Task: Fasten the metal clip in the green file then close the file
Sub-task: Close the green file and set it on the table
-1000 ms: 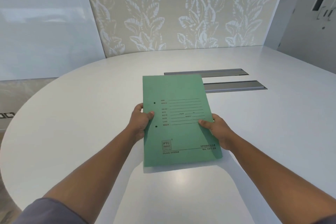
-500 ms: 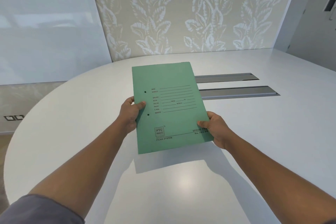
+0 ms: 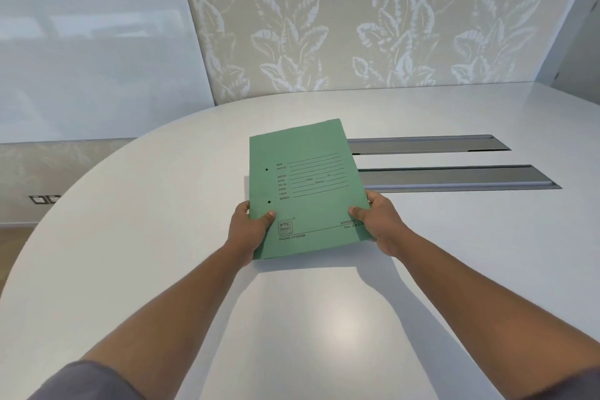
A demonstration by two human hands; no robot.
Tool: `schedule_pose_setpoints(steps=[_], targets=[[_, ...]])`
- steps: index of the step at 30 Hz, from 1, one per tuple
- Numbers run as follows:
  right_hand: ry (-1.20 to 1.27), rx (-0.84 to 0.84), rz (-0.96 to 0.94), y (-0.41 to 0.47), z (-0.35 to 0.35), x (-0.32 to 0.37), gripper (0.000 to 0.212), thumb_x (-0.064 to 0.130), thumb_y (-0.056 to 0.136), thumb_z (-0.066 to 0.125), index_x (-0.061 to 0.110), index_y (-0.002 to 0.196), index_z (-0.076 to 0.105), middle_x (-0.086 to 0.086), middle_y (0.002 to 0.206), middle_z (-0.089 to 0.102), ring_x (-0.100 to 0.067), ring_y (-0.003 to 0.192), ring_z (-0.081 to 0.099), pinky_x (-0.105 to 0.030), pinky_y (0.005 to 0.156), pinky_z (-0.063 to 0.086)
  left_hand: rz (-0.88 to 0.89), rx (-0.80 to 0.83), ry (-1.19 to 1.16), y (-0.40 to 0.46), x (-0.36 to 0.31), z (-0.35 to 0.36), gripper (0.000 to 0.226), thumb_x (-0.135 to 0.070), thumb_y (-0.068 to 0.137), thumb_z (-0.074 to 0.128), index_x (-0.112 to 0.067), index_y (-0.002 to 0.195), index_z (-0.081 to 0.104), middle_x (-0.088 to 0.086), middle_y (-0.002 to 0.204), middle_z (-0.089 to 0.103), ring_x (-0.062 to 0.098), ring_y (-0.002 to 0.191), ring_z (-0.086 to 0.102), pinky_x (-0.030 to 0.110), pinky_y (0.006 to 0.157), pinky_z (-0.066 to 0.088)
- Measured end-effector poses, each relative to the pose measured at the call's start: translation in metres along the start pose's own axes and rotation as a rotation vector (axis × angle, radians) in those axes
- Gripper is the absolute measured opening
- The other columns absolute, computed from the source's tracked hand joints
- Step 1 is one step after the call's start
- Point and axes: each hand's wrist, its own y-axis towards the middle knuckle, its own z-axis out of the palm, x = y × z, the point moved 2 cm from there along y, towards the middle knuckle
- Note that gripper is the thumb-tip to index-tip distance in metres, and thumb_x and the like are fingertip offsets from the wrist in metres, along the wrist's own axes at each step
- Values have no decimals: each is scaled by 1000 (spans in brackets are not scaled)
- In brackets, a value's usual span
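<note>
Both hands on the closed green cardboard file [image 3: 305, 185], held just above the white oval bench [image 3: 146, 237], near edge casting a shadow on it. Left hand [image 3: 250, 230] grips the lower-left corner by the spine, thumb on the cover below the lower punch hole. Right hand [image 3: 376, 221] grips the lower-right edge, thumb on top (covers part of the printed text). Two grey metal slot covers [image 3: 454, 177] are set into the bench behind it.

The closed green file [image 3: 308, 185] hides its metal clip; the right hand [image 3: 378, 221] covers some print.
</note>
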Motion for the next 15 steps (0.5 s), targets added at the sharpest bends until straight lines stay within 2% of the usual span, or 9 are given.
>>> schedule_pose_setpoints(steps=[2,4,6,8,10,13,15], targets=[[-65,1,-54,15,7,-3,31,6,96,66,33,112,67,5,108,79,-19,91,77,-41,80,63,57,-46,51,17,2,-2,43,-19,91,75,-19,126,50,5,113,71,19,84,73,25,52,57],[-135,22,-94,28,14,-6,34,9,94,69,34,116,64,4,110,78,-21,96,76,-43,90,60,99,-94,135,35,5,-5,40,-19,89,76,-17,123,54,5,114,72,22,88,73,33,65,61],[-223,32,-111,40,19,-11,43,11,91,73,29,128,62,4,108,77,-21,98,75,-42,91,59,121,-133,243,52,7,-8,41,-21,87,77,-15,123,58,5,112,72,26,91,73,44,80,61],[-300,22,-120,50,24,-14,52,11,89,75,26,136,57,11,99,72,-21,96,73,-37,84,58,143,-167,329,68,6,-9,38,-24,86,78,-16,118,60,2,108,72,25,91,72,45,83,60],[-379,12,-141,58,28,-15,53,11,88,75,26,135,57,15,98,68,-22,98,70,-33,80,54,174,-194,408,81,3,-10,34,-26,84,79,-18,111,61,-1,103,71,24,90,69,39,79,57],[-489,36,-195,68,34,-17,51,14,88,75,24,135,61,6,117,71,-22,108,66,-36,92,54,204,-211,500,97,1,-12,25,-27,84,79,-18,102,64,-4,94,69,21,84,67,25,63,47],[-594,36,-239,72,37,-19,42,19,88,75,21,129,66,2,117,70,-23,104,63,-34,87,51,216,-211,543,105,1,-12,21,-26,83,78,-18,98,66,-6,91,69,18,81,66,20,57,40]])
